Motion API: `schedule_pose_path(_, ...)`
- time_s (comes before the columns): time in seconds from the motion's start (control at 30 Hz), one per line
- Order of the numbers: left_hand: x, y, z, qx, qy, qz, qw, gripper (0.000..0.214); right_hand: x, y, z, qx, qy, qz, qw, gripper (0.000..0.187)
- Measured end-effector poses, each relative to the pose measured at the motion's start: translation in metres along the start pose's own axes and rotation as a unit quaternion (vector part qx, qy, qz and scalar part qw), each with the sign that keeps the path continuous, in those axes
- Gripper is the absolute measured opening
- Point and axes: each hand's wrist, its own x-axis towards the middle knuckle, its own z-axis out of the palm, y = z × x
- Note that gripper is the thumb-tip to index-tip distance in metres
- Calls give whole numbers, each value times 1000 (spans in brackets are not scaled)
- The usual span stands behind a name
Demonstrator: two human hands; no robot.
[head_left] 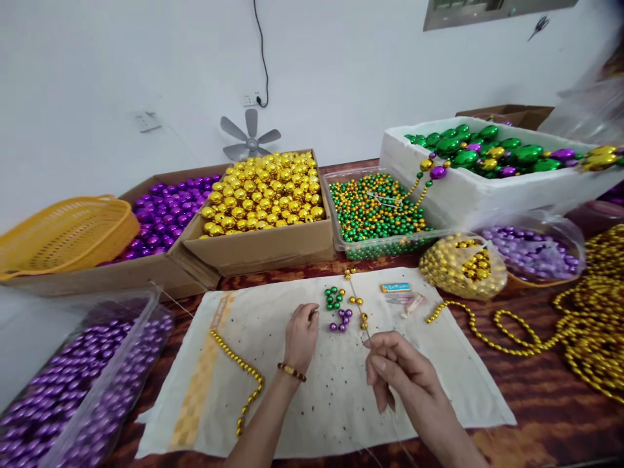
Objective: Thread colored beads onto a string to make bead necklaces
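My right hand [404, 374] pinches a thin needle-like rod [368, 336] above the white cloth [336, 390]. Gold beads [364, 321] lie along the rod; whether they are threaded on it I cannot tell. My left hand [301, 335], with a beaded bracelet on the wrist, is closed over the cloth, fingertips pressed together; what they hold, if anything, is too small to make out. Between the hands, toward the back, sit small groups of green beads [334, 299] and purple beads [341, 320]. A gold bead string [238, 361] rests left of my left hand.
Behind the cloth stand a box of gold balls [266, 243], a clear tub of green and gold beads [341, 246] and a white foam box [429, 175]. A bag of gold beads [461, 270], a lighter [396, 287] and gold strands [592, 325] are to the right; a purple-bead tub [104, 396] is left.
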Motion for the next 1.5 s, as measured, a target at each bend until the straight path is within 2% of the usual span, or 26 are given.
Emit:
schedule_pose_path(0.1, 14, 9, 10, 7, -9, 16, 1000, 16, 2, 17, -3, 9, 3, 28, 1000, 22)
schedule_pose_path(0.2, 21, 13, 18, 12, -17, 19, 1000, 12, -6, 47, -14, 7, 23, 86, 996, 24)
schedule_pose_path(0.3, 23, 11, 24, 10, -23, 6, 1000, 13, -19, 75, -22, 7, 49, 118, 992, 27)
schedule_pose_path(0.4, 22, 7, 28, -3, -28, -11, 1000, 11, -25, 94, -22, 3, 72, 121, 990, 30)
schedule_pose_path(0.5, 23, 5, 30, -32, -31, -25, 999, 8, -21, 101, -20, -2, 73, 109, 991, 32)
schedule_pose_path(0.63, 25, 3, 27, -104, -28, -54, 993, 5, -12, 95, -17, -22, 59, 87, 994, 34)
schedule_pose_path(0.77, 21, 6, 11, -203, -28, -107, 973, 17, -9, 83, -14, -52, 78, 86, 992, 35)
schedule_pose_path(0.8, 18, 9, 4, -255, -38, -127, 958, 21, -9, 80, -12, -59, 83, 82, 991, 35)
schedule_pose_path(0.83, 15, 13, -4, -330, -54, -154, 930, 23, -10, 79, -11, -67, 87, 75, 991, 36)
schedule_pose_path(0.87, 12, 17, -11, -421, -72, -187, 884, 24, -10, 77, -10, -77, 88, 67, 991, 36)
schedule_pose_path(0.97, 5, 30, -30, -660, -97, -280, 690, 19, -12, 75, -5, -120, 79, 56, 988, 37)
schedule_pose_path(1.0, 4, 34, -35, -695, -91, -297, 648, 17, -13, 75, -4, -134, 73, 56, 987, 38)
schedule_pose_path(1.07, 2, 39, -40, -729, -73, -319, 602, 14, -14, 74, -2, -152, 60, 59, 985, 38)
schedule_pose_path(1.13, 1, 42, -42, -738, -61, -330, 585, 13, -14, 73, 0, -163, 49, 58, 984, 40)
schedule_pose_path(1.2, 0, 43, -43, -736, -54, -336, 585, 12, -15, 71, 2, -171, 43, 55, 983, 41)
schedule_pose_path(1.5, -4, 43, -39, -710, -44, -316, 628, 13, -15, 69, 6, -167, 53, 48, 983, 39)
